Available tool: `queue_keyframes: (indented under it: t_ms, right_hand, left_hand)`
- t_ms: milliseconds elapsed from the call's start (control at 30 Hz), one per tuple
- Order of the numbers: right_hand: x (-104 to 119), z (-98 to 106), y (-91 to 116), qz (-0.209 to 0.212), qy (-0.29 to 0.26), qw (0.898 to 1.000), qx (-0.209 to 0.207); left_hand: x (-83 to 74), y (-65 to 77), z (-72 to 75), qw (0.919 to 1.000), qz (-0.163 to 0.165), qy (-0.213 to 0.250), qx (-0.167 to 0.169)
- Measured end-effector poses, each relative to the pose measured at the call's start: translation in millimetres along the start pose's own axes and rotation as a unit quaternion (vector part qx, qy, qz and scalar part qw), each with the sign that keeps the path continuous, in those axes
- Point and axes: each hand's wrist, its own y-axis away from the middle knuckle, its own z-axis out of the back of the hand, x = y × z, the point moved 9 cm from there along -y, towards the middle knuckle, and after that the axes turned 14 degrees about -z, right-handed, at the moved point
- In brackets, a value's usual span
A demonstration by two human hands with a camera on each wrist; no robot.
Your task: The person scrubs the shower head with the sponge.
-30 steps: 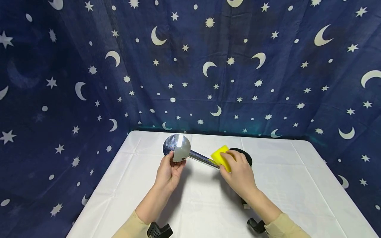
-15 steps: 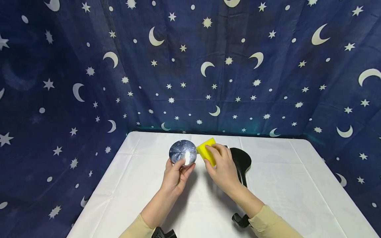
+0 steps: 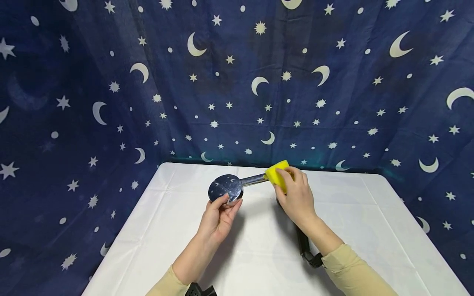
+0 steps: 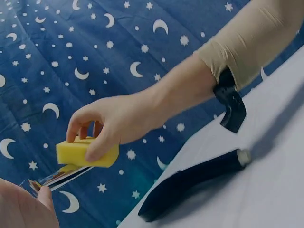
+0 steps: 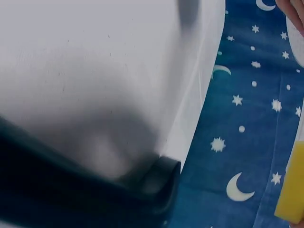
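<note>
My left hand point(image 3: 216, 224) grips a chrome hand shower point(image 3: 226, 187) by its round head, the thumb lying over the mirror-like face. Its shiny handle points right and slightly up, above the table. Fingers and thumb of my right hand point(image 3: 297, 201) pinch a yellow sponge point(image 3: 275, 176), which overlaps the handle's far end and hides it. In the left wrist view the sponge point(image 4: 88, 153) sits on top of the handle point(image 4: 71, 178). The right wrist view shows only an edge of the sponge point(image 5: 292, 187).
Below my right forearm a black hand shower point(image 4: 192, 183) lies on the white-covered table point(image 3: 177, 230), its head mostly hidden in the head view. It looms dark in the right wrist view. A blue moon-and-star cloth point(image 3: 237, 102) hangs behind and to the sides.
The sponge has slid left along the handle up to the round head, then back right to the far end. The chrome shower has turned, its handle now pointing upward right instead of downward.
</note>
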Motion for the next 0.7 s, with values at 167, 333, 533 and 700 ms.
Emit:
queue_keyframes:
  t_ms: [167,333,533,700]
  right_hand:
    - [25.1,-5.0,9.6,0.040,-0.029,0.999,0.000]
    - [60.1,-12.6,20.5,0.129,-0.024,0.991,0.001]
    - [60.9,-3.6,17.1,0.192,0.016,0.980,-0.038]
    - [37.6,16.2,-1.2,0.137,-0.007,0.988,-0.070]
  left_hand:
    - [10.1,4.7,-7.9,0.9982,0.038,0.044,-0.016]
    - [15.4,10.6,-10.5,0.9933,0.077,0.082,-0.027]
    - [12.1,16.1,-6.5,0.9899,0.095,0.098,-0.035]
    - [6.1,17.1,-7.5,0.9905,0.095,0.097,-0.021]
